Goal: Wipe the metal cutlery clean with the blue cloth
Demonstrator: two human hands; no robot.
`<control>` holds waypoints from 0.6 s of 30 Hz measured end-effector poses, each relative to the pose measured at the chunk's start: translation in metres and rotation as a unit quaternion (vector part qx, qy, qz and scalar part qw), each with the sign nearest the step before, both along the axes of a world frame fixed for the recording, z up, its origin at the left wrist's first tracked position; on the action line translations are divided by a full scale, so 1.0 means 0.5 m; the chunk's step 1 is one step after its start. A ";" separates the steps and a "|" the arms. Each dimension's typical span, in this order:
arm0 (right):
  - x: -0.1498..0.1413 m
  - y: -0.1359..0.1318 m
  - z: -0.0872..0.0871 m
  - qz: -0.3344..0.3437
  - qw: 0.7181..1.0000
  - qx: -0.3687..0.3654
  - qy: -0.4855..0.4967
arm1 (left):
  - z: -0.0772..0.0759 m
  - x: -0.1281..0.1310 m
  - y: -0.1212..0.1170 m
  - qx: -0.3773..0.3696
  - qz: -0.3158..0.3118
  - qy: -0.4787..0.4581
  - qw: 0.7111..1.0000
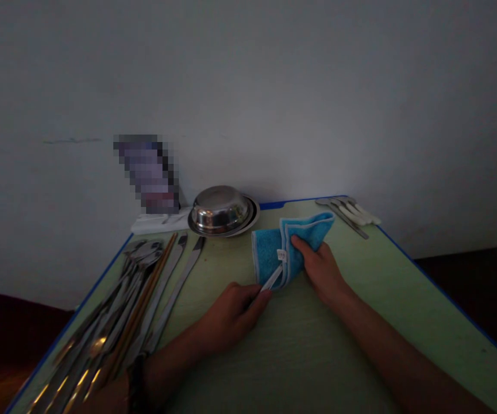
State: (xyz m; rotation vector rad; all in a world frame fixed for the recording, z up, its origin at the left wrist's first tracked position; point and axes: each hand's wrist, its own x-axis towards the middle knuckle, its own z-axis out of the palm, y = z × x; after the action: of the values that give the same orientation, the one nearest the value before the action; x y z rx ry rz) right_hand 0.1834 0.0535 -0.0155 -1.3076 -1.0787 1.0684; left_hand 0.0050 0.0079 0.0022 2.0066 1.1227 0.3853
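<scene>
Over the middle of the table, my left hand pinches a white-handled utensil by the handle end. The utensil's other end is hidden within a folded blue cloth, so its kind does not show. My right hand grips this cloth from the right, thumb lying on top. The cloth has a pale edging and a small white label.
Left on the green table lie several metal spoons, wooden chopsticks and two table knives. Upturned metal bowls stand by the wall. White-handled cutlery lies far right. A blurred-out upright device leans back left.
</scene>
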 end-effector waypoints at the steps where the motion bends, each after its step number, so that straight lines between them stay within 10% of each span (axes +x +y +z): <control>1: 0.000 0.000 -0.002 0.000 1.000 0.001 0.006 | -0.001 -0.001 0.000 0.000 -0.002 -0.003 1.000; 18: 0.001 -0.007 0.017 0.016 0.999 0.023 -0.046 | 0.002 0.002 -0.001 0.006 0.002 -0.014 1.000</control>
State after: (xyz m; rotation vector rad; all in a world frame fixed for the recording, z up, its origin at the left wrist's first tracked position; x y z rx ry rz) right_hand 0.1841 0.0498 -0.0070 -1.3177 -1.1909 1.0099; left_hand 0.0059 0.0076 0.0031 2.0042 1.1095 0.4209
